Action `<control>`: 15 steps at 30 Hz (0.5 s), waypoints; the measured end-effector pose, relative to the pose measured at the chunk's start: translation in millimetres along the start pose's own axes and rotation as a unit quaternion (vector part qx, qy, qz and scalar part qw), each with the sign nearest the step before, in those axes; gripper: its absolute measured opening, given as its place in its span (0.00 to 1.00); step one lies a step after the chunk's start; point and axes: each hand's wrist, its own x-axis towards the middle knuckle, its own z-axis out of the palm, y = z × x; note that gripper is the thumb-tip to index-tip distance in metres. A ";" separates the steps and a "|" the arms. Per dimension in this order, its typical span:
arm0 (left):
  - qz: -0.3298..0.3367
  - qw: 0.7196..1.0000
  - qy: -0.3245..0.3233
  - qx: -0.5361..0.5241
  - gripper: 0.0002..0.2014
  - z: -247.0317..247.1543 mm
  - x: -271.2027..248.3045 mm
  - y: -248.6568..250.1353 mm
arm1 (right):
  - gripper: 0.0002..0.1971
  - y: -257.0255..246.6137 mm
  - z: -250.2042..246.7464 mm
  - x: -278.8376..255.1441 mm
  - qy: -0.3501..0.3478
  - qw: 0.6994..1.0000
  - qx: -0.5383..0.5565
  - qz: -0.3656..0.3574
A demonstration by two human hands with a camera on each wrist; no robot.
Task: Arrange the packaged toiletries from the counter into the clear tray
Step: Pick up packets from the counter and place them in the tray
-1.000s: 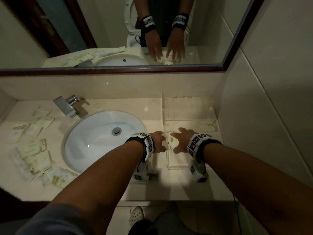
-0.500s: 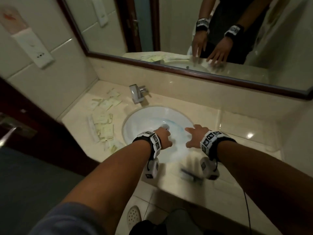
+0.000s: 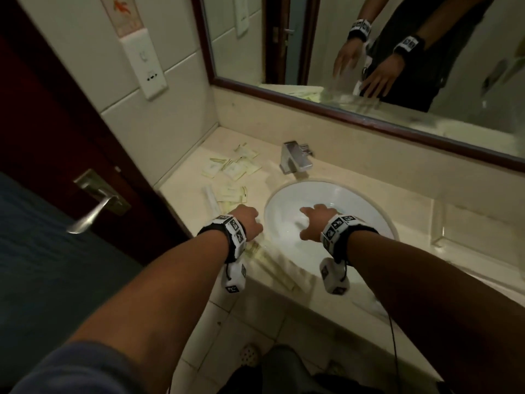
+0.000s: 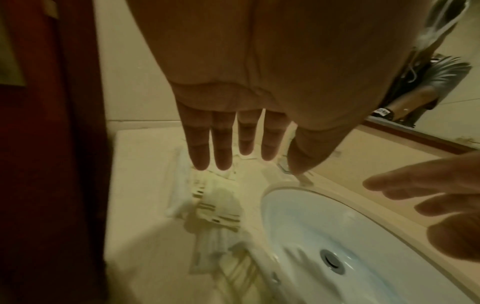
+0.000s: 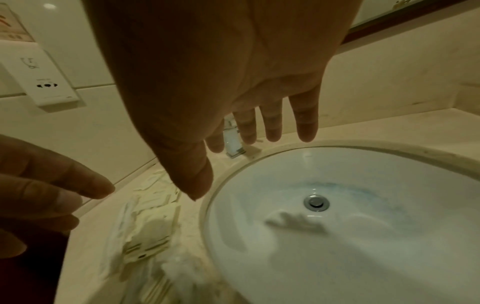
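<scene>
Several pale packaged toiletries [image 3: 231, 169] [image 4: 218, 205] [image 5: 148, 232] lie scattered on the beige counter left of the sink. The clear tray [image 3: 468, 223] stands on the counter right of the sink. My left hand [image 3: 247, 220] [image 4: 233, 131] hovers over the packets nearest the basin, fingers straight and spread, holding nothing. My right hand [image 3: 315, 220] [image 5: 259, 123] hovers above the white sink bowl [image 3: 355, 206], fingers also spread and empty. Both palms face down.
A chrome tap [image 3: 295, 159] stands behind the basin. A dark wooden door with a metal handle [image 3: 96, 206] is close on the left. A mirror [image 3: 369, 52] runs along the back wall, and a wall socket [image 3: 152, 78] sits above the counter's left end.
Both hands have moved left from over the clear tray, across the sink, toward the packets. The view has swung left with them.
</scene>
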 end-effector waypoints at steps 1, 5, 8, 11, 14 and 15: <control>-0.011 1.000 0.003 -0.002 0.25 -2.7 -0.2 -15.2 | 0.43 -14.1 -0.4 2.7 -0.001 1.000 0.001 -0.001; -0.052 0.998 0.016 -0.019 0.23 -11.3 0.1 -59.8 | 0.42 -53.5 0.7 9.8 -0.008 1.000 -0.009 -0.014; -0.076 0.996 0.018 -0.033 0.24 -10.9 -0.6 -82.4 | 0.41 -74.2 3.6 19.0 -0.016 0.999 -0.018 -0.020; -0.086 0.995 0.010 -0.040 0.25 -5.4 2.5 -98.2 | 0.42 -90.2 8.2 30.7 -0.029 0.999 -0.025 -0.035; -0.091 0.995 0.008 -0.052 0.27 -2.2 9.4 -108.6 | 0.42 -102.2 7.7 46.2 -0.038 0.998 -0.026 -0.051; -0.092 0.994 0.007 -0.055 0.27 -2.0 12.3 -110.7 | 0.42 -105.1 8.2 53.2 -0.041 0.997 -0.024 -0.056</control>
